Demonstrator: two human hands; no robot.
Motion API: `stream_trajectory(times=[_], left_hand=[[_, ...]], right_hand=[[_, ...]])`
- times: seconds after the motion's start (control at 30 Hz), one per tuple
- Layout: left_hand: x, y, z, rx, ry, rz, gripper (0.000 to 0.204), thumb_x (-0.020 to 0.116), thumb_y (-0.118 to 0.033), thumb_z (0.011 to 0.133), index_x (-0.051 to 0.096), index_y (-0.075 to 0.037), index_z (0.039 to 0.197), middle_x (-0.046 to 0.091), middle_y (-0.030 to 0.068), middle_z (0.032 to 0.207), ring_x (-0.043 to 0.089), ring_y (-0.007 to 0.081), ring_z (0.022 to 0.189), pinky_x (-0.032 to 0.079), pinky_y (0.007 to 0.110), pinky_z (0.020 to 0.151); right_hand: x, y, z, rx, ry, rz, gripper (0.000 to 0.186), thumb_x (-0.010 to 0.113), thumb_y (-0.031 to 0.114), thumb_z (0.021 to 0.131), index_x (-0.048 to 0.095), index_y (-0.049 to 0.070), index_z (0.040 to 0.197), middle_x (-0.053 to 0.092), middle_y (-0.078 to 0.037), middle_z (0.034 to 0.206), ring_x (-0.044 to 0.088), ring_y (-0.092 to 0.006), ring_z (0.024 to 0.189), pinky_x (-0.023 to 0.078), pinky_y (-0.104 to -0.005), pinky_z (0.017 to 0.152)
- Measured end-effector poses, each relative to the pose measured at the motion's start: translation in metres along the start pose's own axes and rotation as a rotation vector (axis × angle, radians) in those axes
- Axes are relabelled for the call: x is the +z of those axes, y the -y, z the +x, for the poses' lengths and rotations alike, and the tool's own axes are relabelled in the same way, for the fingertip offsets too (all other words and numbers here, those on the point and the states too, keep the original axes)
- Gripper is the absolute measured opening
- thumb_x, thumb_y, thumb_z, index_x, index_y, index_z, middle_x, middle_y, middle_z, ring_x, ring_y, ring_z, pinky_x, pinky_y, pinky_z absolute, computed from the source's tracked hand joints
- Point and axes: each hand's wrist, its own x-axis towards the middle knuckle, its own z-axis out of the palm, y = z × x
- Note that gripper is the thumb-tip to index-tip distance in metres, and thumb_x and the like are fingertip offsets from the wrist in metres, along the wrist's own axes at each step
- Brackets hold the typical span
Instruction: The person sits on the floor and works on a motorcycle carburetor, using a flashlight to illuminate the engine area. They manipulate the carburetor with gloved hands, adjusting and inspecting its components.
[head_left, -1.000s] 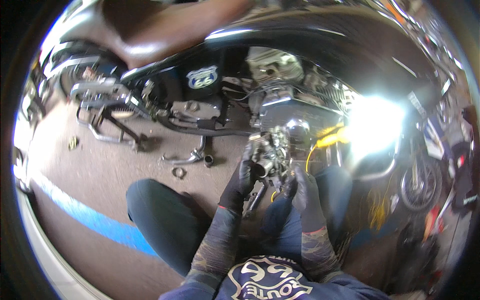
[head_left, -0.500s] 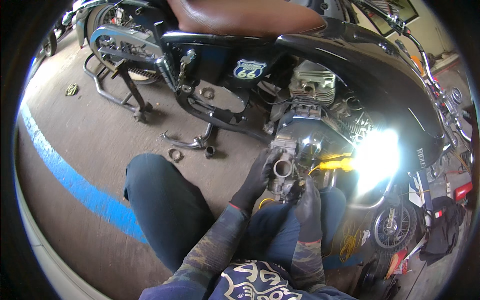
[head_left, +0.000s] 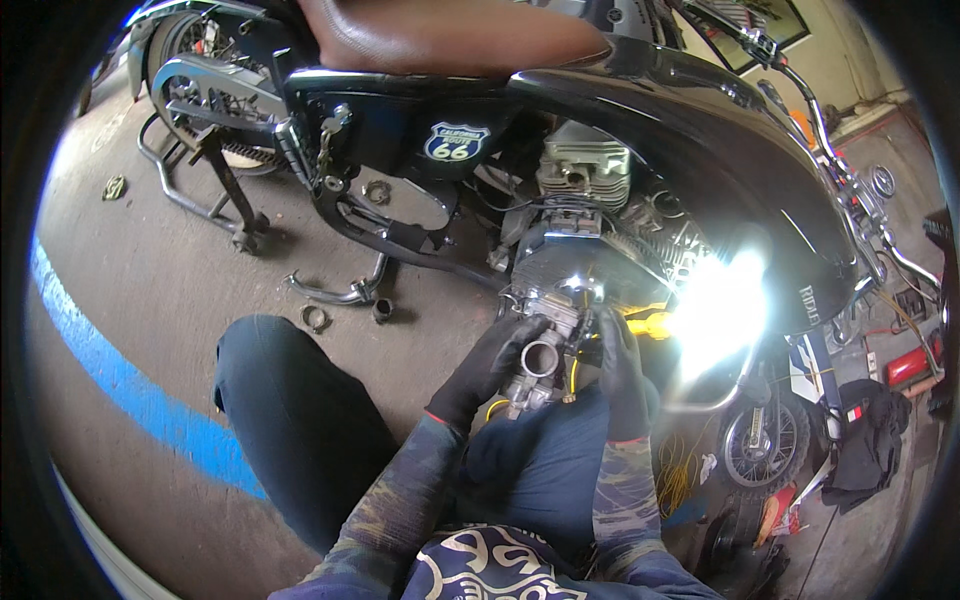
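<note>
My left hand (head_left: 485, 368), in a black glove, is closed on the left side of a metal carburetor (head_left: 530, 390), whose round bore faces up at me. My right hand (head_left: 615, 360), also gloved, has bent fingers at the carburetor's upper right; its fingertips are partly hidden. A thin yellow hose (head_left: 573, 375) hangs beside that hand. The carburetor is held between my knees and the dark engine cover (head_left: 550, 260) of a black motorcycle. Just right of my right hand a work lamp with a yellow handle (head_left: 650, 325) glares brightly.
The motorcycle's brown seat (head_left: 450, 40) and exposed cylinder (head_left: 585, 165) are above. A bent pipe (head_left: 330, 292), a metal ring (head_left: 315, 318) and a short sleeve (head_left: 382, 311) lie on the floor at left. Yellow cord (head_left: 678, 480), a wheel (head_left: 760, 450) and dark cloth (head_left: 860, 450) are at right.
The view has shifted, showing the motorcycle slightly further left than half a second ago. My right hand has moved up along the carburetor's right side; the carburetor's bore still faces me.
</note>
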Motion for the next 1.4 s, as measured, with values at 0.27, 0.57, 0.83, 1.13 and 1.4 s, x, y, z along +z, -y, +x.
stream_trajectory(times=[0.27,0.57,0.83,1.13,1.4], left_hand=[[-0.001,0.005,0.001,0.153,0.117,0.331,0.044,0.055,-0.028,0.109,0.058,-0.003,0.145,0.064,0.0172,0.135,0.064,0.0289,0.122,0.049,0.04,0.106],[0.015,-0.03,-0.006,-0.011,0.069,0.06,0.044,0.063,-0.031,0.106,0.061,-0.002,0.139,0.07,0.0185,0.119,0.068,0.0292,0.11,0.052,0.038,0.097],[-0.005,0.005,0.002,0.375,0.102,0.319,0.04,0.059,-0.021,0.107,0.06,-0.007,0.144,0.069,0.0217,0.126,0.067,0.0377,0.113,0.052,0.043,0.1],[0.007,-0.005,0.002,0.322,0.109,0.573,0.049,0.046,-0.028,0.112,0.049,0.003,0.149,0.064,0.0242,0.136,0.062,0.0359,0.129,0.046,0.044,0.113],[0.017,-0.002,-0.009,0.289,0.006,0.461,0.046,0.058,-0.025,0.106,0.053,0.001,0.144,0.063,0.0243,0.131,0.063,0.0397,0.122,0.048,0.045,0.107]], right_hand=[[0.003,0.003,-0.01,0.258,0.122,0.576,0.044,0.046,0.03,0.115,0.06,0.0,0.143,0.069,-0.012,0.134,0.07,-0.0191,0.114,0.059,-0.0336,0.097],[-0.003,0.012,-0.015,0.087,0.189,0.382,0.043,0.047,0.025,0.115,0.053,-0.003,0.148,0.065,-0.016,0.139,0.067,-0.0207,0.121,0.057,-0.0343,0.1],[-0.001,0.006,-0.014,-0.124,0.099,-0.057,0.04,0.067,0.022,0.107,0.06,0.0,0.139,0.064,-0.008,0.127,0.064,-0.0159,0.107,0.053,-0.0317,0.093],[0.002,0.006,-0.011,-0.258,-0.012,-0.31,0.027,0.06,0.015,0.107,0.062,-0.001,0.129,0.065,-0.007,0.112,0.066,-0.0128,0.096,0.055,-0.0267,0.081],[0.018,0.003,-0.011,-0.147,-0.173,0.064,0.023,0.055,0.017,0.11,0.064,0.001,0.124,0.067,-0.008,0.108,0.069,-0.0163,0.095,0.058,-0.0277,0.08]])
